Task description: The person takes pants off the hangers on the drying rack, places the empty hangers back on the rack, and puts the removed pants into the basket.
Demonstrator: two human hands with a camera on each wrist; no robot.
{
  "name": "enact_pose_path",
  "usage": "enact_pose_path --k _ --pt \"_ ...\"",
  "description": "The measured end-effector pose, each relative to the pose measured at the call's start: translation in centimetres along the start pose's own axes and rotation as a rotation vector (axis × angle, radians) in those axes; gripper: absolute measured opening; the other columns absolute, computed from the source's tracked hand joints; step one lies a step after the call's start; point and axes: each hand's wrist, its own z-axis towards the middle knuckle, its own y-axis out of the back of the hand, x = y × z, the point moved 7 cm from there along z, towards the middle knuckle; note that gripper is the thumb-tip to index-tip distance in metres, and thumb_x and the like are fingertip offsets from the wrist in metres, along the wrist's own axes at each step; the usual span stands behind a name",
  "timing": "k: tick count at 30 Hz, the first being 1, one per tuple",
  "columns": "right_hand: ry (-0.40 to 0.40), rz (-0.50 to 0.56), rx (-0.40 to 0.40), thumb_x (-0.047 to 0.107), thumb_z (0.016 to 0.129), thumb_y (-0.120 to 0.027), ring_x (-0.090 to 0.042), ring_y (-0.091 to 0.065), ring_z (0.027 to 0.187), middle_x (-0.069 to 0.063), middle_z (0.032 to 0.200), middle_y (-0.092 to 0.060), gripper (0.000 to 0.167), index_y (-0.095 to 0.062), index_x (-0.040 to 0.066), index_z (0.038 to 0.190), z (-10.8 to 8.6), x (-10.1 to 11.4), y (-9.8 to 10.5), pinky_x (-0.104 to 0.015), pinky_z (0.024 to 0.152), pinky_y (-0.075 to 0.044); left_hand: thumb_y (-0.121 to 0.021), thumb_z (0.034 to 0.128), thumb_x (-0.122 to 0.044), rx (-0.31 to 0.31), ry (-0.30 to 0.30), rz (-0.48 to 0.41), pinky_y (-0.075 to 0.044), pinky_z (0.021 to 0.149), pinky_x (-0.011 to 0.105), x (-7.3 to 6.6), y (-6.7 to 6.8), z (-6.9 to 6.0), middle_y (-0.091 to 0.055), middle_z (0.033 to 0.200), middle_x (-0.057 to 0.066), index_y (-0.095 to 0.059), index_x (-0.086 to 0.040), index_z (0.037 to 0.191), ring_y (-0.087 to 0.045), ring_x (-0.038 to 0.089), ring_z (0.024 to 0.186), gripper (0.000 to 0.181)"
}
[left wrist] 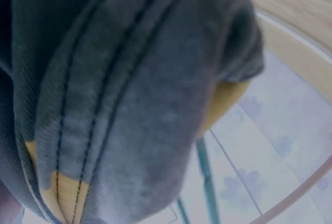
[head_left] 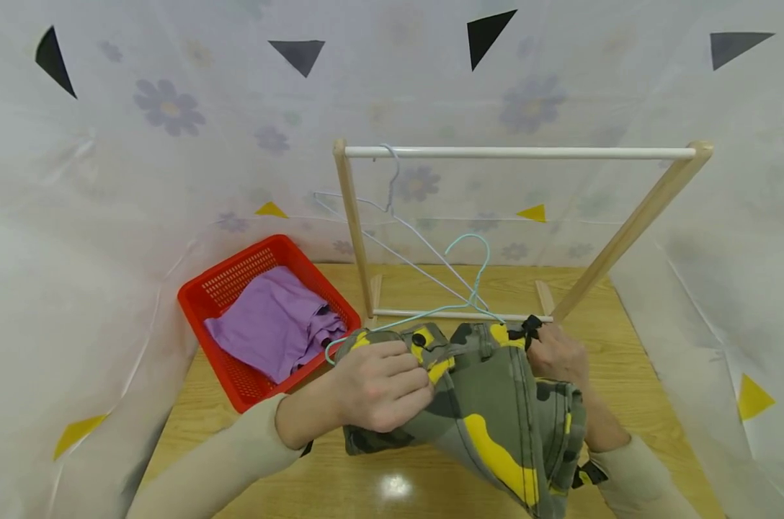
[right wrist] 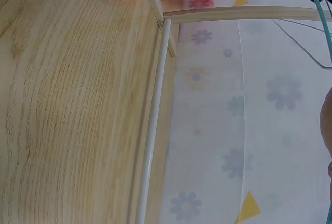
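Observation:
Camouflage pants in green, grey, black and yellow hang between the two hands, their waistband up against a mint-green wire hanger. My left hand grips the front of the pants near a dark button, its fingers curled into the cloth. At the other end of the waistband, my right hand holds the edge beside a black strap; its fingertips are partly hidden. Folded cloth of the pants fills most of the left wrist view. Only a sliver of the right hand shows in the right wrist view.
A rack with wooden legs and a white top bar stands behind the pants. On its left end hangs a pale lilac hanger. To the left, a red basket contains purple cloth. Flowered sheeting surrounds the wooden table.

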Motion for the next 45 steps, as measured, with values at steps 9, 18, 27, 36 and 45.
enact_pose_path --k 9,18,27,36,45 --pt "-0.038 0.086 0.057 0.01 0.11 -0.039 -0.026 -0.042 0.046 -0.018 0.065 -0.056 0.041 -0.052 0.005 0.071 -1.2 -0.1 -0.4 -0.03 0.036 -0.018 -0.049 0.0938 0.003 -0.047 -0.019 -0.006 -0.033 0.057 0.017 0.3 2.7 1.6 -0.051 0.063 -0.007 -0.061 -0.017 0.066 -0.038 0.004 0.055 0.036" --pt "0.004 0.001 -0.03 0.029 0.115 -0.041 -0.012 -0.015 0.044 -0.002 0.054 -0.025 0.053 -0.038 0.007 0.066 1.0 0.0 0.7 -0.026 0.04 -0.012 -0.053 0.0925 0.007 -0.031 0.035 0.006 -0.033 0.056 0.02 1.3 4.3 0.3 -0.045 0.06 -0.003 -0.057 -0.012 0.064 -0.038 0.008 0.054 0.035" --pt "-0.143 -0.008 0.148 0.037 0.115 -0.041 -0.015 -0.025 0.04 -0.007 0.052 -0.039 0.054 -0.043 0.006 0.071 -0.4 -1.2 1.1 -0.026 0.037 -0.015 -0.053 0.096 0.007 0.037 0.15 -0.001 -0.038 0.054 0.023 1.9 5.0 -3.0 -0.05 0.061 0.001 -0.061 -0.005 0.067 -0.044 0.014 0.055 0.032" --pt "-0.15 -0.015 0.15 0.038 0.114 -0.043 -0.021 -0.037 0.039 -0.01 0.052 -0.047 0.054 -0.048 0.003 0.073 -0.2 -1.8 2.4 -0.03 0.035 -0.02 -0.048 0.1033 -0.001 0.111 0.237 0.03 -0.047 0.055 0.028 2.8 6.0 -6.9 -0.063 0.066 0.005 -0.066 0.0 0.075 -0.054 0.019 0.059 0.034" --pt "-0.144 -0.019 0.119 0.039 0.115 -0.04 -0.012 -0.022 0.043 -0.005 0.05 -0.036 0.058 -0.046 0.004 0.069 0.7 -1.9 3.7 -0.025 0.038 -0.013 -0.045 0.1032 -0.009 0.268 0.358 0.097 -0.055 0.063 0.033 4.4 6.4 -10.4 -0.069 0.073 0.009 -0.066 0.001 0.077 -0.061 0.022 0.066 0.035"
